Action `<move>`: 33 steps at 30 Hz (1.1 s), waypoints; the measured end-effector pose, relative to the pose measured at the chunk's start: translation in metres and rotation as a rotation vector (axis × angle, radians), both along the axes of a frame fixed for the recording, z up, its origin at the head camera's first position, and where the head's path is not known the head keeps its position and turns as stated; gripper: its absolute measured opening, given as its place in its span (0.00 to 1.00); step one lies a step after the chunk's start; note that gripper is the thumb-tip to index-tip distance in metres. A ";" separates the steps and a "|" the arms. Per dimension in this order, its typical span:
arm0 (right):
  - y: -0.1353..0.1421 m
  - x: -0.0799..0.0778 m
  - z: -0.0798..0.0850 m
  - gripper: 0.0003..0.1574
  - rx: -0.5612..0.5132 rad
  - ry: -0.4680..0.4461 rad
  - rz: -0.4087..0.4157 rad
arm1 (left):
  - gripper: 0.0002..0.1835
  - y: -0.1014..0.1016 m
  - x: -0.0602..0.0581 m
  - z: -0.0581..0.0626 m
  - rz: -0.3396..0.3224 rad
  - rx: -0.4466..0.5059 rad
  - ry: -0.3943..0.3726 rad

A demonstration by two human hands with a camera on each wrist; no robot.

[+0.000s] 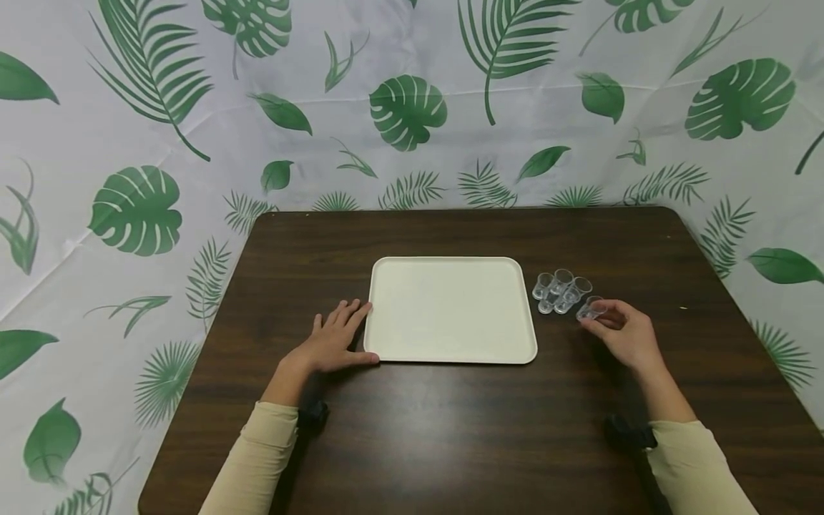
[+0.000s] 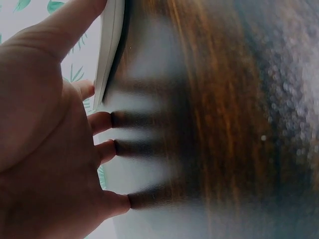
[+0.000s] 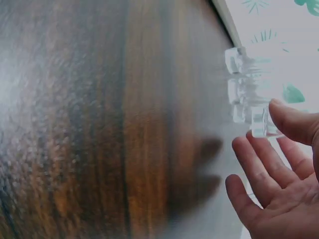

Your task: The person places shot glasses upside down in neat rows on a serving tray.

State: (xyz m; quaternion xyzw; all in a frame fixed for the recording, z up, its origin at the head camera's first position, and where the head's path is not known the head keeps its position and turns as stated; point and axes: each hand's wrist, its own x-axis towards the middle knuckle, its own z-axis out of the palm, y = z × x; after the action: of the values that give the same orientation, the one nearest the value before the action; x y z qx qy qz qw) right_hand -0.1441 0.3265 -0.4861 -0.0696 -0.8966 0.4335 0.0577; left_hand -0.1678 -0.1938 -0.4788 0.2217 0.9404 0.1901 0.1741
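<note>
From my station I see the left hand (image 1: 330, 345) spread wide, gripping nothing, its thumb touching the near-left corner of the white tray (image 1: 450, 311), flat on the worktop (image 1: 418, 429). Just right of the tray, small clear cups (image 1: 570, 297) cluster; farther right, the right hand (image 1: 631, 337) pinches another cup (image 1: 589, 310).

In the head view, a diffuse glare patch is reflected by the table (image 1: 421, 429). In the left wrist view, the left hand (image 2: 45, 129) is dimly lit; in the right, the clear cups (image 3: 236, 92) are washed out. In both, the table is blurred.
</note>
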 end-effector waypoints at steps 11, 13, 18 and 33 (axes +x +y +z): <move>-0.021 -0.003 0.026 0.23 -0.075 0.215 0.018 | 0.56 0.001 0.001 0.002 0.004 0.000 -0.007; -0.030 -0.006 0.032 0.22 -0.082 0.258 0.047 | 0.56 0.001 0.000 0.002 0.005 -0.002 -0.009; -0.054 -0.016 0.042 0.22 0.004 0.280 0.116 | 0.56 0.001 0.000 0.001 0.002 -0.008 -0.012; -0.171 -0.068 0.039 0.20 0.156 0.204 0.455 | 0.57 -0.006 -0.006 -0.002 -0.010 0.000 -0.026</move>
State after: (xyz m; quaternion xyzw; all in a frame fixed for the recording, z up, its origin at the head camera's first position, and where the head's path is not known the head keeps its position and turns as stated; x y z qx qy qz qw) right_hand -0.2120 0.1556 -0.4475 0.1823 -0.9095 0.3696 0.0539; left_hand -0.1742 -0.1997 -0.4808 0.2239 0.9369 0.1923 0.1873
